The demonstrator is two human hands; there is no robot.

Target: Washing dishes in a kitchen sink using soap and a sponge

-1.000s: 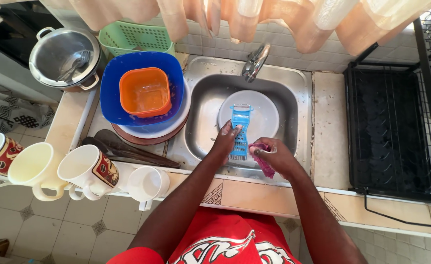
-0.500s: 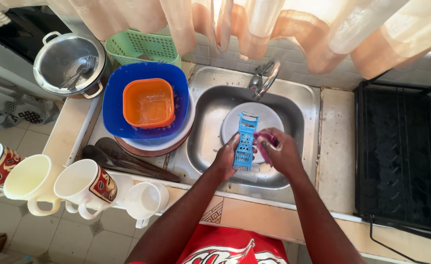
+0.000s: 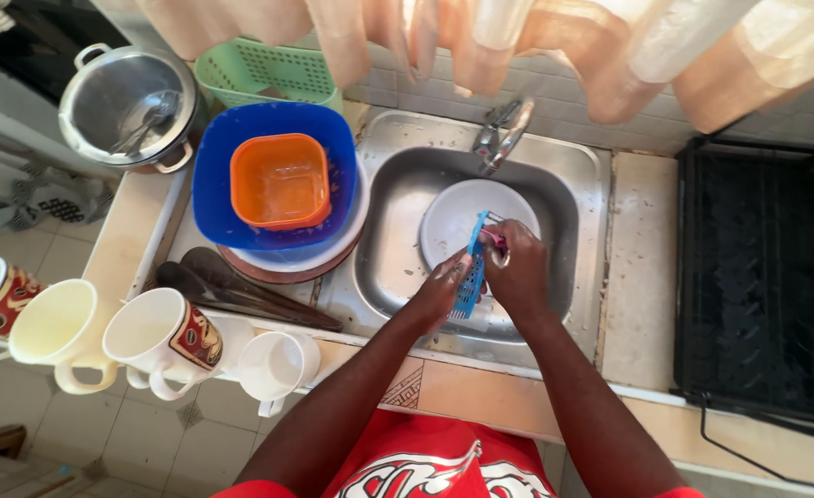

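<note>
Over the steel sink (image 3: 398,249), my left hand (image 3: 442,293) grips a light blue perforated plastic utensil (image 3: 472,273) near its lower end and holds it on edge. My right hand (image 3: 515,267) presses a pink scrubbing pad (image 3: 496,242) against the utensil's upper part. A white plate (image 3: 453,221) lies in the basin under both hands, below the tap (image 3: 502,136).
Left of the sink, an orange tub (image 3: 280,181) sits in a blue basin (image 3: 218,175) stacked on plates. Dark spoons (image 3: 231,288), several mugs (image 3: 162,337), a lidded steel pot (image 3: 128,109) and a green basket (image 3: 264,69) stand around. A black dish rack (image 3: 757,277) is on the right.
The blue utensil went from lying flat to standing on edge. My right hand moved up along it with the pink pad, and the view shifted right.
</note>
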